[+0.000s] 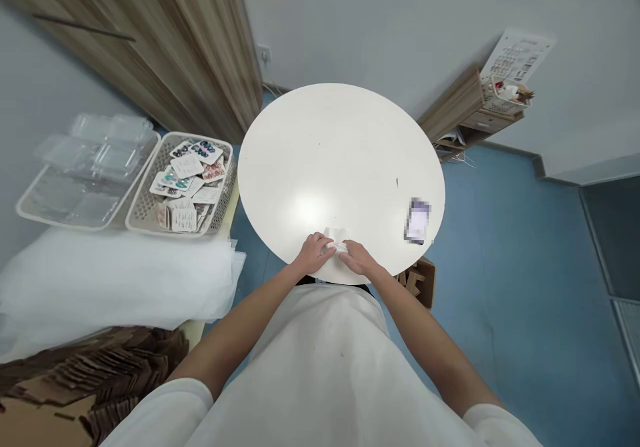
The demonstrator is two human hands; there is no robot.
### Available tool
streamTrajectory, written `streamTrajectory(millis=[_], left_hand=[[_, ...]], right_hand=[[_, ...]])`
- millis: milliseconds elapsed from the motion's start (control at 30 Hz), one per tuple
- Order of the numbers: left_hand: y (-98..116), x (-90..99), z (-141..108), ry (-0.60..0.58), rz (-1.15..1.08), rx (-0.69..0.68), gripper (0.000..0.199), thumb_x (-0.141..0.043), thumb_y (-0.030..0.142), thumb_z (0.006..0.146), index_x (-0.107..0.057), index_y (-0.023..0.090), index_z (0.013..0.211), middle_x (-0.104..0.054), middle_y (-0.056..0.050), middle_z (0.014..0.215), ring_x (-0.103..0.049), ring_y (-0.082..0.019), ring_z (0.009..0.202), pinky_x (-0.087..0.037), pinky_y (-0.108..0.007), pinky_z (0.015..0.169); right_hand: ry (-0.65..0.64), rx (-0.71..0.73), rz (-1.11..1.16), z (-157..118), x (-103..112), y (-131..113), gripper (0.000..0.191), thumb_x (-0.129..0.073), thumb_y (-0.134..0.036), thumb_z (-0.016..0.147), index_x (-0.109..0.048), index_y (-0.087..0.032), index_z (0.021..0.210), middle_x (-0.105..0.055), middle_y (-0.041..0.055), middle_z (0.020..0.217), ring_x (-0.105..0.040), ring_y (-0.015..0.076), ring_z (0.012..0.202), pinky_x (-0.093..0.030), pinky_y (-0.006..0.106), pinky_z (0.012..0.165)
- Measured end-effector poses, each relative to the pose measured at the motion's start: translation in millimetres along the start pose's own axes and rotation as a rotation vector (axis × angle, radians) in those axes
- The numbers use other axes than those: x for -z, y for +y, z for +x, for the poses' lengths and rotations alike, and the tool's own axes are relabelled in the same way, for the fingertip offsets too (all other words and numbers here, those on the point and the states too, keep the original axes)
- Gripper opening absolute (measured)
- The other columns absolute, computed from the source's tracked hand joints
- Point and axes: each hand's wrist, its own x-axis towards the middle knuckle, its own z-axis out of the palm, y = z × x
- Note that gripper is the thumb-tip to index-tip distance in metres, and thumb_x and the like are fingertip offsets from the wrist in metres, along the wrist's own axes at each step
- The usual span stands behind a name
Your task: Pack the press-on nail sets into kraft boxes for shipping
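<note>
A small whitish, partly see-through object [337, 237] lies near the front edge of the round white table [330, 140]. It blends with the tabletop, and its kind is hard to make out. From the left, my left hand [314, 253] grips it, thumb pressed against its near side and fingers curled over its left end. My right hand [359, 258] holds the right end in the same way, the fingertips close to those of the left. The fingers hide both ends of the object.
A phone [417, 221], blurred out, lies at the table's right. On the left stand a basket [131, 217] of carded hair clips, a tray [30, 210] of clear plastic boxes, white sheets [115, 277] and flattened cardboard [100, 380]. A cardboard box [429, 283] sits below the right edge.
</note>
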Motion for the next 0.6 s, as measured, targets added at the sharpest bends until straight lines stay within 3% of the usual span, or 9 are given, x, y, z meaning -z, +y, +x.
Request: streamTrajectory(millis=[133,233,400,600], left_hand=[[-4.8,-6.9,-6.7,0.073,-0.142,0.04,0.044,-0.048,0.036,0.078,-0.043,0.02,0.118,-0.053,-0.006,0.104,-0.05,-0.02,0.096,-0.041,-0.034,0.084],[-7.1,-10.5,-4.3,0.122,-0.153,0.121,0.031,-0.045,0.03,0.08,-0.049,0.02,0.11,-0.056,-0.006,0.099,-0.053,-0.019,0.091,-0.043,-0.033,0.08],[-7.1,-16.2,4.8,0.17,-0.119,0.197,0.026,-0.045,0.029,0.08,-0.055,0.021,0.103,-0.057,-0.004,0.087,-0.054,-0.017,0.077,-0.044,-0.03,0.069],[-3.9,-23.0,6.2,0.284,-0.09,0.272,0.035,-0.049,0.027,0.078,-0.049,0.021,0.112,-0.054,-0.003,0.093,-0.052,-0.012,0.069,-0.044,-0.026,0.066]], right_hand=[[0.004,-0.035,0.03,17.1,5.9,4.5,0.016,-0.037,-0.024,0.075,-0.052,-0.02,0.078,-0.054,0.0053,0.087,-0.05,0.0203,0.082,-0.041,0.031,0.069],[0.045,-0.001,0.048,27.9,7.2,9.6,0.02,-0.035,-0.021,0.075,-0.053,-0.019,0.084,-0.054,0.0049,0.086,-0.049,0.0206,0.085,-0.042,0.033,0.073],[0.204,-0.001,0.034,35.1,0.2,17.4,0.032,-0.03,-0.022,0.08,-0.05,-0.017,0.105,-0.049,0.008,0.095,-0.046,0.0208,0.09,-0.042,0.035,0.077],[0.382,-0.046,-0.023,40.3,-21.3,19.0,0.04,-0.028,-0.026,0.085,-0.04,-0.02,0.123,-0.035,0.0121,0.116,-0.037,0.025,0.106,-0.037,0.042,0.086]])
